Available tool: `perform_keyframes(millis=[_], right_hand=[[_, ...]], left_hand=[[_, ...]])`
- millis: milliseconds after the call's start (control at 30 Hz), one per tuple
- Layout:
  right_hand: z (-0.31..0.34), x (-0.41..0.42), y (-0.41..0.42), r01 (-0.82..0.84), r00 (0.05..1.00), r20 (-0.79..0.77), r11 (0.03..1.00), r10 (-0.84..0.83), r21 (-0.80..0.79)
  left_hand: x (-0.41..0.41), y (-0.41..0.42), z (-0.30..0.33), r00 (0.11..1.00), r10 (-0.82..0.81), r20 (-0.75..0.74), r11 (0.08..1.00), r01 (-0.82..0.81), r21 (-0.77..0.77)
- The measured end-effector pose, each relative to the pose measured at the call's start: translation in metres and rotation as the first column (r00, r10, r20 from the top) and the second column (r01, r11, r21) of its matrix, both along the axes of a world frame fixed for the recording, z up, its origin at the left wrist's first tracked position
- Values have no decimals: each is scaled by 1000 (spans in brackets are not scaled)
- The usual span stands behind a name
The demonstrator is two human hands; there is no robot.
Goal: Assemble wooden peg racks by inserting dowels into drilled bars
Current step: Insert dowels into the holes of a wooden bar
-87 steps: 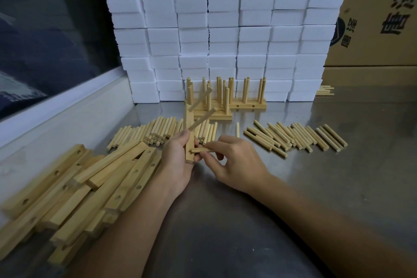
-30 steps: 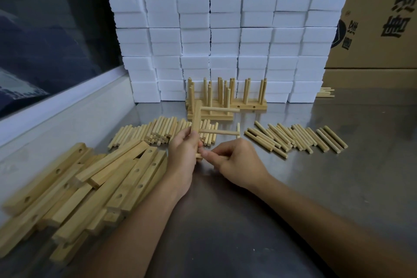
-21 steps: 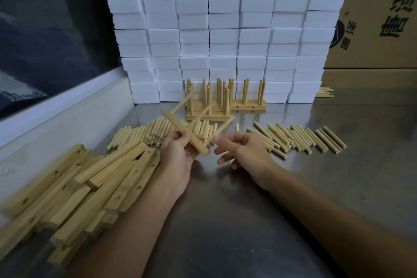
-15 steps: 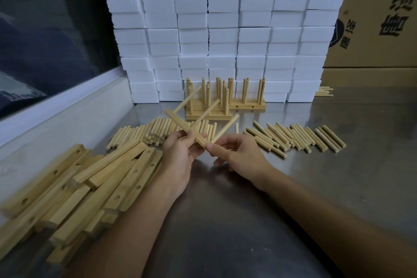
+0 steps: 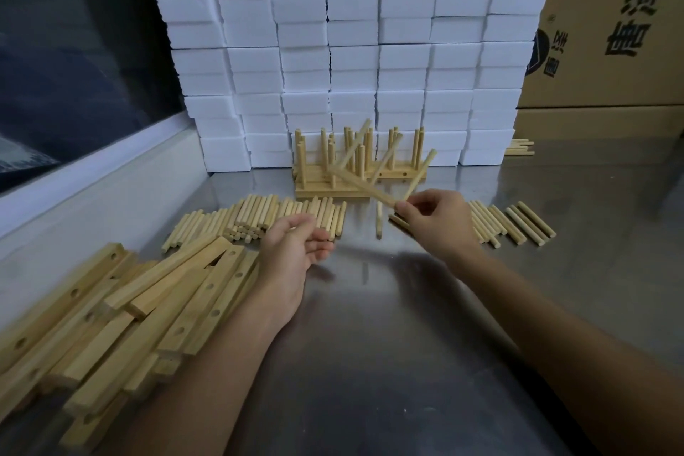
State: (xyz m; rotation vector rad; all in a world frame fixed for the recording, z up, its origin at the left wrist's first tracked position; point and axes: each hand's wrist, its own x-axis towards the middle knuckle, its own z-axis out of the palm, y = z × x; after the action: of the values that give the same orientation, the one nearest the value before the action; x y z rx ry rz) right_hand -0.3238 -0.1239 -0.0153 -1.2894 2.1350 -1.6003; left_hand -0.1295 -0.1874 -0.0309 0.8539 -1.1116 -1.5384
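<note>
My right hand [image 5: 435, 220] pinches the near end of a wooden peg rack [image 5: 364, 187], a drilled bar with three dowels sticking up and away. It hangs above the table just in front of the finished racks [image 5: 333, 181] standing at the back. My left hand [image 5: 296, 248] is apart from it, palm turned up, fingers loosely curled and holding nothing, near the left pile of dowels [image 5: 255, 218]. A heap of drilled bars [image 5: 122, 311] lies at the left. More dowels [image 5: 514, 222] lie in a row to the right of my right hand.
A wall of white foam blocks [image 5: 351, 48] stands behind the racks. A cardboard box [image 5: 610, 30] fills the back right. A raised white ledge [image 5: 92, 189] borders the metal table [image 5: 407, 344] on the left. One loose dowel [image 5: 378, 222] lies between my hands.
The rack passed from my left hand to my right and moved right and back toward the finished racks. My left hand let go and now hangs free.
</note>
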Motion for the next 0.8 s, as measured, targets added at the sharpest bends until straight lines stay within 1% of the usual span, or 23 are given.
perform_keyframes(millis=[100,233,367,533,700,800], right_hand=[[2,-19,4,109,989,-100,994,-111,-25],[3,-43,5,266,939,-213,963,-270,-51],[3,-60,-2,337,904,-269,941,-333,-31],[9,-85,-26,362,891,-299,932,-341,15],[6,-105,-57,301,912,-326,946,-247,125],[3,-111,-75,295,915,-332,942,-231,158]], left_hand=[[0,1,0,1000,-4,20,1000,4,-15],[0,1,0,998,-6,62,999,8,-33],[0,1,0,995,-14,96,998,20,-63],[0,-3,-2,994,-22,110,997,30,-74],[-2,-5,-3,996,-25,89,997,31,-67],[-2,-6,-3,999,-24,47,999,26,-44]])
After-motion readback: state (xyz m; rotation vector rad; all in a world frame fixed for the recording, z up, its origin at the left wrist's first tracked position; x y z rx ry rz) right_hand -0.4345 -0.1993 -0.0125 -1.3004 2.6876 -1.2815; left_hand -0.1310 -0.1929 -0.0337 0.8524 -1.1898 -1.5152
